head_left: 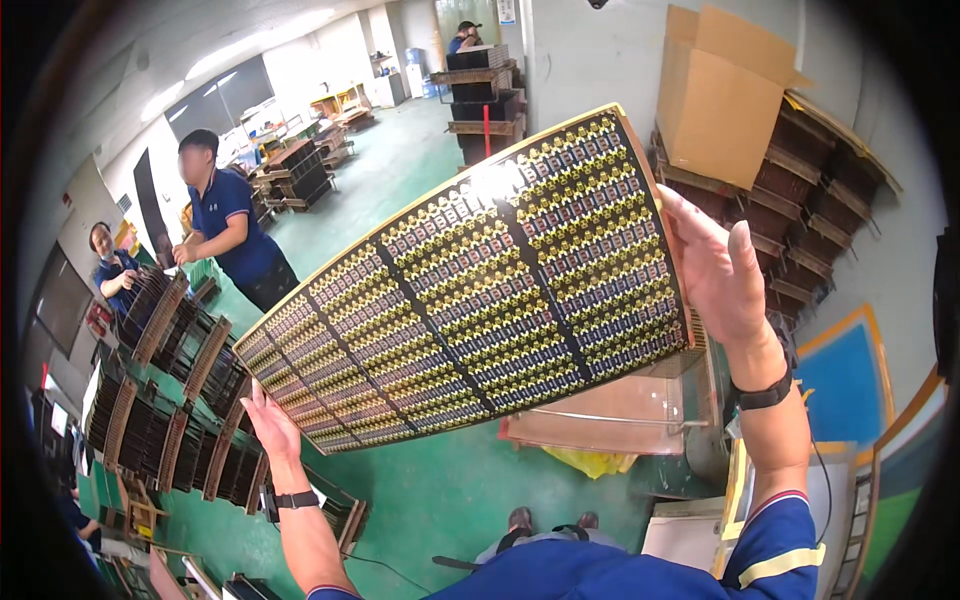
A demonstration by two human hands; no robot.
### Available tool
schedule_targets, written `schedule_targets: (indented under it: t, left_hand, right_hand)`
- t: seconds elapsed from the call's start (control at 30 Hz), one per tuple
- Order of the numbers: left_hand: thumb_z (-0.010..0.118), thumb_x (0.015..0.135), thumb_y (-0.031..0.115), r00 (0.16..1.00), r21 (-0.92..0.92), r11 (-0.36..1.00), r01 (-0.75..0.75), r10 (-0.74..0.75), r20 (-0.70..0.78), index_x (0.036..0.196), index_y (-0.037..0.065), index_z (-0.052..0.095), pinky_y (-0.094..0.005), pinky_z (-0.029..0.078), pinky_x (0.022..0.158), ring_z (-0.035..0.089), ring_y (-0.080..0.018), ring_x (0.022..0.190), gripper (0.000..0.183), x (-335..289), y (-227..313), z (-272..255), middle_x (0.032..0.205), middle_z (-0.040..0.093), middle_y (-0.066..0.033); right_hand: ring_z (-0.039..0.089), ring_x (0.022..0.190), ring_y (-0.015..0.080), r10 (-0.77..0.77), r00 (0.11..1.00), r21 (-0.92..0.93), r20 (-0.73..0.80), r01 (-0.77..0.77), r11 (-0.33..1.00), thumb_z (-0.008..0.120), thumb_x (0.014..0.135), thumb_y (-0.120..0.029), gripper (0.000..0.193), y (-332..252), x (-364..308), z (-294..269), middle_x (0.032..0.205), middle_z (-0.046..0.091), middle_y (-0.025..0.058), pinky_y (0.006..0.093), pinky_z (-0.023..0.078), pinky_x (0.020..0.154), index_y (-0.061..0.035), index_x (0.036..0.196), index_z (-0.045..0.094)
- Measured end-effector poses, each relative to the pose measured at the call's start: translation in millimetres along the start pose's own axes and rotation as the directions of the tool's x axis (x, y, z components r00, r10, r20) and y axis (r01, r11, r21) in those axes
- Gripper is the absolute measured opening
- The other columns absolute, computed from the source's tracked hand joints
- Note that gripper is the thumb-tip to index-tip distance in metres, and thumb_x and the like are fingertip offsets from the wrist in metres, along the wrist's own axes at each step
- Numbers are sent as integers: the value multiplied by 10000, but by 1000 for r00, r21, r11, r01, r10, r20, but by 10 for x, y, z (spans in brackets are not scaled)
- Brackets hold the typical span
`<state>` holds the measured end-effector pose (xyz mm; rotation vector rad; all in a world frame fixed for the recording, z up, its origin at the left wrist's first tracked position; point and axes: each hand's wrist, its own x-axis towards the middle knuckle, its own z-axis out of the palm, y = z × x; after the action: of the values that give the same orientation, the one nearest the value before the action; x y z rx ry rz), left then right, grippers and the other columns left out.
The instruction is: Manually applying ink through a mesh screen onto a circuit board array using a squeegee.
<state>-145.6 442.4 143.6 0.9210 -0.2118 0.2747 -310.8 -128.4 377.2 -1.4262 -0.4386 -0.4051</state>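
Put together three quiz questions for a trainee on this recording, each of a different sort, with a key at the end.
1. Short answer: What do the left hand and right hand support between them?
2. True or false: In the picture, the left hand is higher than the right hand.
3. Multiple choice: The floor is a) red, b) green, c) white.

Key:
1. A large patterned panel.
2. False; the right hand is higher.
3. b

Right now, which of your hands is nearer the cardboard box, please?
The right hand, at the panel's right edge; the left hand is at its left end.
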Motion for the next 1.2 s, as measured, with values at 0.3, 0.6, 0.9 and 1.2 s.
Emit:
schedule_targets:
  t: [0.3, 0.6, 0.9, 1.2]
  left_hand:
    - [355, 1039, 603, 982, -16, 985, 174, -172, 79, 1572, -16, 200, -414, 232, 1215, 359, -288, 1434, 830, -181, -211, -102, 1581, 355, -159]
    - [368, 1036, 608, 978, 75, 980, 183, -189, 90, 1576, -21, 154, -410, 281, 1193, 390, -275, 1407, 856, -133, -312, -113, 1557, 368, -166]
    - [360, 1042, 599, 969, 67, 969, 237, -241, 61, 1575, -19, 171, -412, 284, 1189, 393, -281, 1405, 838, -154, -308, -61, 1553, 374, -175]
    - [373, 1034, 607, 957, 107, 954, 279, -286, 52, 1568, -7, 212, -416, 265, 1201, 393, -280, 1405, 829, -64, -244, -79, 1540, 397, -170]
  right_hand:
    - [516, 1303, 208, 176, 984, 250, 18, -175, 952, 392, 1004, -650, 824, 183, -263, -243, 1396, 559, 136, 350, 395, 1113, 33, 1464, 419]
    - [529, 1275, 204, 195, 981, 313, 21, -192, 930, 409, 1006, -640, 814, 152, -329, -244, 1390, 562, 123, 359, 404, 1113, 23, 1478, 419]
    - [514, 1302, 203, 244, 968, 316, 52, -248, 916, 383, 1005, -652, 850, 174, -291, -258, 1434, 534, 128, 344, 367, 1137, 44, 1492, 384]
    - [559, 1254, 211, 327, 945, 360, -17, -299, 884, 339, 1007, -675, 829, 276, -287, -354, 1371, 589, 122, 364, 404, 1113, 24, 1428, 486]
